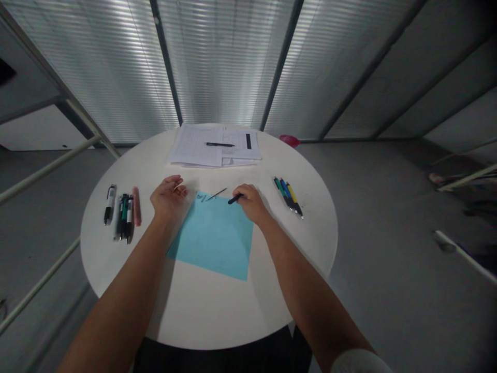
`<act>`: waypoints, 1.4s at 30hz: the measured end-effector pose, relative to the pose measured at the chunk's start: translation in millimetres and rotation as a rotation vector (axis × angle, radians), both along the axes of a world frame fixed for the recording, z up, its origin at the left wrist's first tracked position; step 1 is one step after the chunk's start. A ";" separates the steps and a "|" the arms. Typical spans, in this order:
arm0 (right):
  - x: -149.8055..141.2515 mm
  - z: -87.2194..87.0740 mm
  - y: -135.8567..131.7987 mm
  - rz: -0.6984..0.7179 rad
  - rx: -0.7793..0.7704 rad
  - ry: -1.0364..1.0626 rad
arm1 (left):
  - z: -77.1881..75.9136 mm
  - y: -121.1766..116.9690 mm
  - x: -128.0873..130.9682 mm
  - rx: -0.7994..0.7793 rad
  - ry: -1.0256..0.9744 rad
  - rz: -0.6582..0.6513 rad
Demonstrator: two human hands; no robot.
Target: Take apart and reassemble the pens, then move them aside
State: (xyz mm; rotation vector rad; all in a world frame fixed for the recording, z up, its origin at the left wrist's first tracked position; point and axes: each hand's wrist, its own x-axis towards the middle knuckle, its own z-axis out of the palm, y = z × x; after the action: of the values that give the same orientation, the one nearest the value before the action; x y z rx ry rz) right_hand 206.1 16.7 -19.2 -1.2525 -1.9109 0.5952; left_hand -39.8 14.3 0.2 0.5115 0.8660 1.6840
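The right grip [250, 201] pinches a black pen piece [235, 199] by one end. The piece sticks out of the fingers to the left, over the far edge of a blue sheet [213, 235]. Most of the sheet lies left of the right grip and closer to the person. Just left of the black piece is a thin dark stick [216, 195], and past it some small bits [201, 198], too tiny to name, sit by the sheet's corner.

The left grip [166, 196] is near that corner, palm up, fingers loosely curled; it is hard to tell if anything is in it.

On the round white desk [217, 311], three pens [288, 193] lie right of the right grip. More pens [124, 215] and a pink stick [136, 206] lie left of the left grip. Beyond both grips is a paper pile [198, 150] with a dark pen [219, 144] on top.
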 end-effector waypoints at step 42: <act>-1.5 5.0 -4.6 -0.006 -0.150 0.116 | -26.7 -3.9 21.4 0.433 1.772 -0.203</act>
State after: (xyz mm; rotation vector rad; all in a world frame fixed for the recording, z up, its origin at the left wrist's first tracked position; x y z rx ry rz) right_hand 204.6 12.0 -14.2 -1.2873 -1.7936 0.8032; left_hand -18.4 10.4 -26.5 2.4396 1.4873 0.8589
